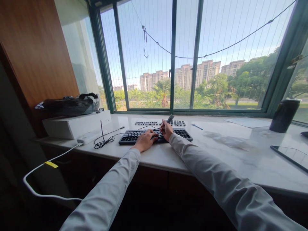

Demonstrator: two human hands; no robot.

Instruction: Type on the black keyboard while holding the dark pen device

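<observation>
left hand (145, 140): resting flat on the black rectangular keyboard (134, 136)
right hand (166, 129): closed around a small grey tool (170, 118), over the keyboard
behind keyboard: rows of loose dark keycaps (146, 123) on the white marble sill (216, 150)

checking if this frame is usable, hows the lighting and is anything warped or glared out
Head view: strongly backlit by the window, so the left foreground is nearly black; the counter shows pale reflections; wide-angle distortion bends the window frame and stretches the sleeves; left hand, right hand and keyboard are small but reasonably sharp.
</observation>
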